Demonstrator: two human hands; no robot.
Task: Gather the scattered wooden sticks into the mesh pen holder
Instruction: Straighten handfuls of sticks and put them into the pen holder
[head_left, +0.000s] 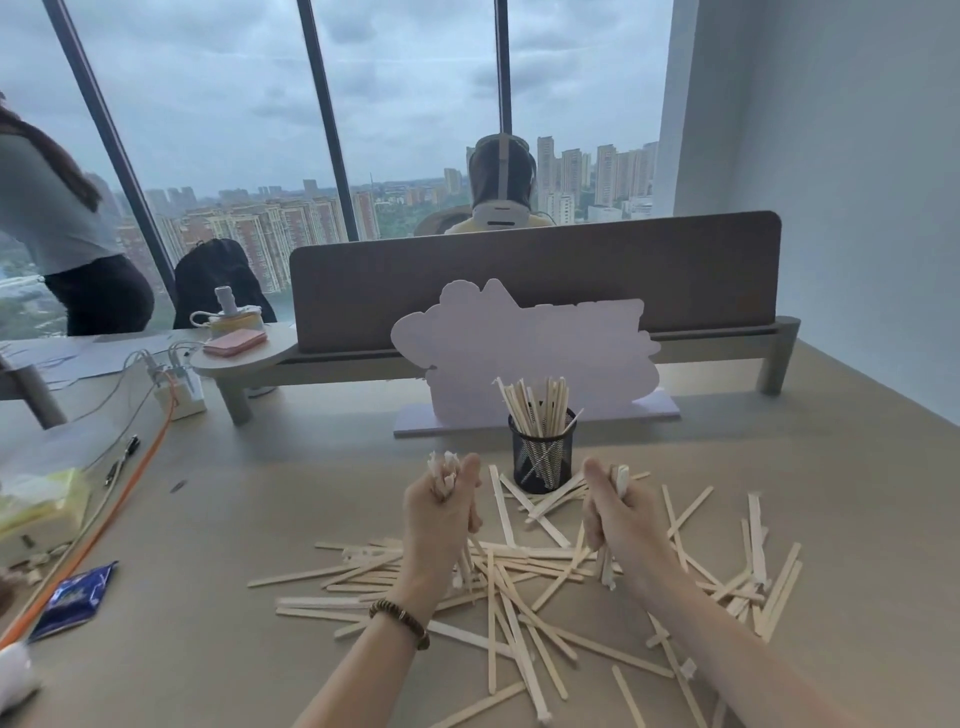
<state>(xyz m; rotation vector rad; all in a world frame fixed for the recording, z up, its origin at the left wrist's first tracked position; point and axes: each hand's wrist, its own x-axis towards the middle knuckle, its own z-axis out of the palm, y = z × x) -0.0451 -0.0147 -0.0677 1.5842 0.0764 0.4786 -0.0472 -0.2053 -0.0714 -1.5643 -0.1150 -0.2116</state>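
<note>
Both hands, left hand (441, 506) and right hand (621, 512), squeeze bunches of thin pale wooden sticks (498, 582) near the black mesh pen holder (543, 460).

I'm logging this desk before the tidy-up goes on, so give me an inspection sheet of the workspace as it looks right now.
Surface: beige desk, mostly bare at the far right.
Job's things: black mesh pen holder upright, partly filled; loose wooden sticks scattered in front of it.
Clutter: blue packet, yellow tissue pack, pen, white cut-out sign.
Grips: left hand and right hand each closed on a bundle of sticks.
Cables: orange cable and grey leads at the white power block.
Surroundings: desk divider, windows, two other people.
</note>
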